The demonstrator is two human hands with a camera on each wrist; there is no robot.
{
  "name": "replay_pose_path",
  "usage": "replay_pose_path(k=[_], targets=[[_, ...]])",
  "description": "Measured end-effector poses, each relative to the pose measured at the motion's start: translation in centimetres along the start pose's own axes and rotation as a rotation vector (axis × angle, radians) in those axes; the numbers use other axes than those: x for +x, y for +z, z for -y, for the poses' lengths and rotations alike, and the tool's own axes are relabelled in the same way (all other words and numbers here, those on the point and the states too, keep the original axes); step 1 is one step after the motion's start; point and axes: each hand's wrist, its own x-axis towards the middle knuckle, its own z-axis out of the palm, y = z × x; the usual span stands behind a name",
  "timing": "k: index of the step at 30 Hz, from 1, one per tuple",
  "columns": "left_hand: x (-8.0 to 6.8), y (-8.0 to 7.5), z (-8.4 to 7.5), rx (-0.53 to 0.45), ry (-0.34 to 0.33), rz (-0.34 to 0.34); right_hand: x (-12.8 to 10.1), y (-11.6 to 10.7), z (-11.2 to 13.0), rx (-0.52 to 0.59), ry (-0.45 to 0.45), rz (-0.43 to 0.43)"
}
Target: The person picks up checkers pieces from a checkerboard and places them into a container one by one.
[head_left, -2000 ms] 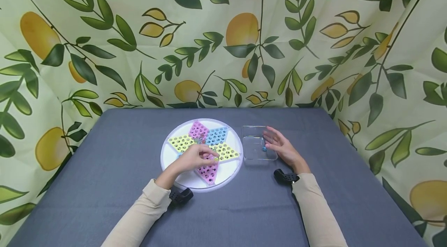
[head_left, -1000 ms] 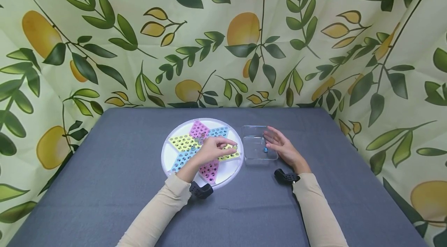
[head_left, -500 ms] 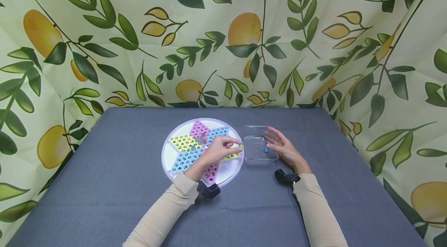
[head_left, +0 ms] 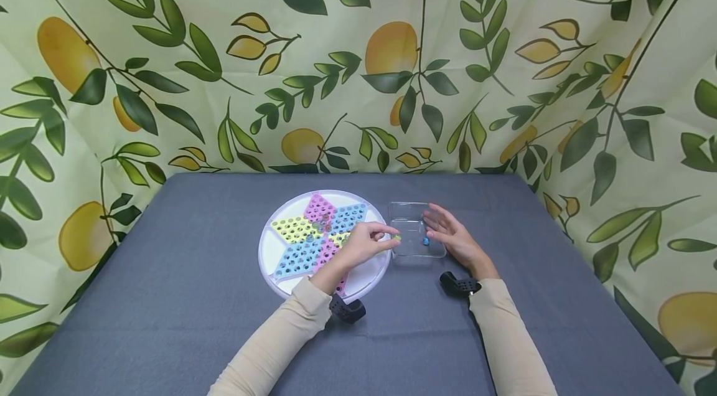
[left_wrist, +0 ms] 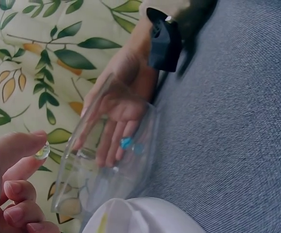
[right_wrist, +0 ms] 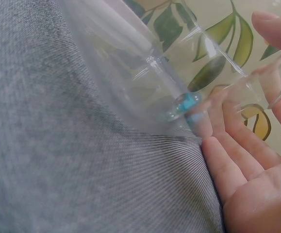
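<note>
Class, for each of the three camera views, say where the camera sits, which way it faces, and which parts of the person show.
Head: above, looking forward and down at the star board, clear box, left hand, right hand, both sleeves.
Left wrist: low, facing across the box; left fingers pinch a marble.
Right wrist: low beside the box; right fingers.
Shared: blue marble in the box.

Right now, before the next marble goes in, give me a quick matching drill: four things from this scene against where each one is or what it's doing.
Things:
1. left hand
2. right hand
3. blue marble
4. star board

States:
a. lies inside the clear box
b. pinches a clear marble at the box's near edge
c. rests open against the box's far side
d. sits on the grey cloth, left of the box

Pairs: 1-b, 2-c, 3-a, 4-d
</note>
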Motion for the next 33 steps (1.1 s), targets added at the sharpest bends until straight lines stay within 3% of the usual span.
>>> replay_pose_path(k=[17, 28, 33], targets=[[0.1, 0.7, 0.4, 0.031, 0.015, -0.004, -0.1, 0.0, 0.2, 0.014, -0.012, 0.004], [-0.4, -0.7, 0.3, 0.037, 0.011, -0.055, -0.1, 0.0, 0.1, 0.024, 0.004, 0.003], [-0.8, -1.3, 0.5, 0.025, -0.032, -0.085, -0.1, 0.0, 0.1, 0.013, 0.002, 0.005]])
